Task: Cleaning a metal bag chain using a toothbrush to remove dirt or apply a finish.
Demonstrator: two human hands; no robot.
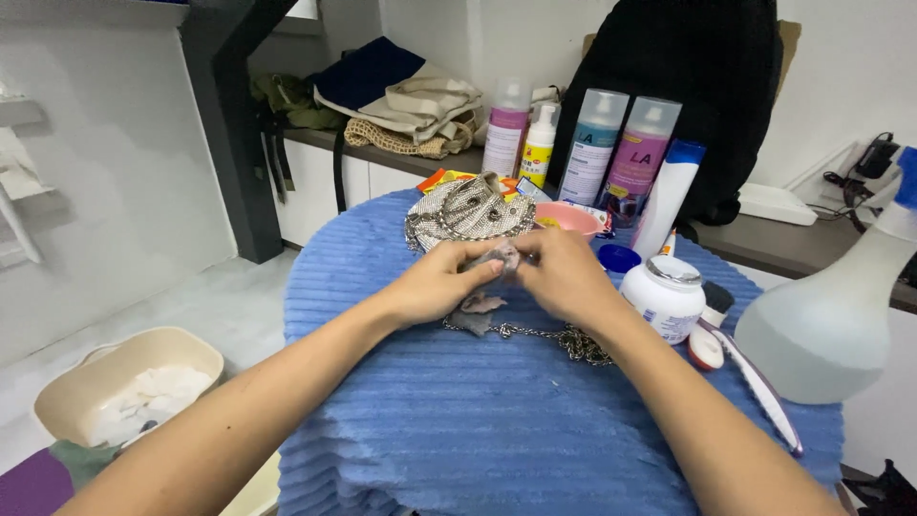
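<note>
My left hand (441, 282) and my right hand (565, 275) meet over a blue ribbed cloth (458, 420), both pinching a small greyish wad of tissue or cloth (497, 258). A scrap of the same material (478, 308) hangs below my fingers. A metal chain (564, 339) lies on the blue cloth under my right wrist. Just beyond my hands rests a silver beaded bag (468, 210).
Behind stand several spray bottles (597, 143), a white tube (669, 196), a pink bowl (568, 218) and a white jar (667, 296). A large spray bottle (831, 315) is at right, with a brush (755, 382) beside it. A beige tub (124, 382) sits on the floor at left.
</note>
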